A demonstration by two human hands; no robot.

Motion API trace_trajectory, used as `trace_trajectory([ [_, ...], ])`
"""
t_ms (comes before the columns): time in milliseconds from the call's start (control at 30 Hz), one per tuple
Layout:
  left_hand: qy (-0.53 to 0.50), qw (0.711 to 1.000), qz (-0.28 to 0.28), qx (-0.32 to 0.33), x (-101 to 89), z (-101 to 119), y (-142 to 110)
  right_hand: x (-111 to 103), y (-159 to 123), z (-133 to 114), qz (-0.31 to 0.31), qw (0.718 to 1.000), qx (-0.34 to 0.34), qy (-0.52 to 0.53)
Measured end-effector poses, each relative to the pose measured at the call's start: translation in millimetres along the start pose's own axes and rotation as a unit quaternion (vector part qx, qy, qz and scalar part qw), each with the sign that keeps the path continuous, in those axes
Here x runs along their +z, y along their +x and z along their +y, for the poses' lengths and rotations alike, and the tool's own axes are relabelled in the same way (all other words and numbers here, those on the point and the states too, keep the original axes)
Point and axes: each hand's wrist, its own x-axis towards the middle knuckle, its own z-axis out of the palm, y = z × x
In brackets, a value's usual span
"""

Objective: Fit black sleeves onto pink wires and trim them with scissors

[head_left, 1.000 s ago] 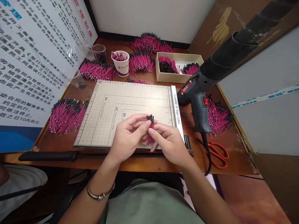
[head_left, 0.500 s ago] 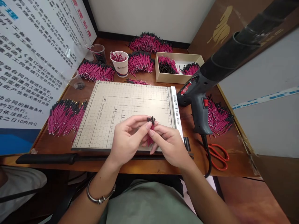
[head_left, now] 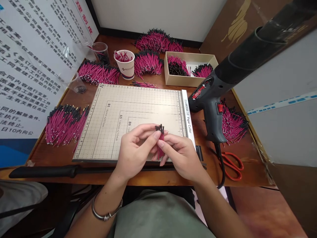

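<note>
Between my two hands stands a small bundle of short pink wires point(head_left: 160, 152) with black sleeved ends pointing away from me. My left hand point(head_left: 136, 145) pinches it near the black ends with thumb and fingers. Lower on the same bundle, the thumb and fingers of my right hand point(head_left: 179, 152) are closed around it. Both hands are above the near edge of a paper cutter board point(head_left: 99, 132), whose black handle point(head_left: 44, 171) lies along the front at the left. Part of the bundle is hidden by my thumbs.
A heat gun point(head_left: 214, 112) stands at the right, its cord hanging beside red-handled scissors point(head_left: 232, 165). Piles of pink wires point(head_left: 65, 127) lie around the board. Behind it are a paper cup point(head_left: 127, 69), a clear plastic cup point(head_left: 101, 51) and an open box point(head_left: 173, 81), all holding wires.
The view has shifted slightly. Both hands keep the bundle in nearly the same spot, and a little more of its lower pink part shows between my fingers.
</note>
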Motion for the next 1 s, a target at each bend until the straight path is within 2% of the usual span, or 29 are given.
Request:
trace_trajectory([
  [600, -0.049, 0.999, -0.010, 0.018, -0.7, -1.4, 1.3, 0.8, -0.5, -3.3, 0.001, 0.998, -0.059, -0.028],
  [867, -0.058, 0.997, -0.049, 0.025, -2.3, -0.6, -1.6, -3.0, -3.1, -0.5, -0.019, 0.995, -0.095, -0.020],
  [1000, -0.059, 0.996, -0.048, 0.036, -2.3, -0.7, -2.0, -2.0, -4.5, 0.2, -0.026, 0.994, -0.105, -0.031],
])
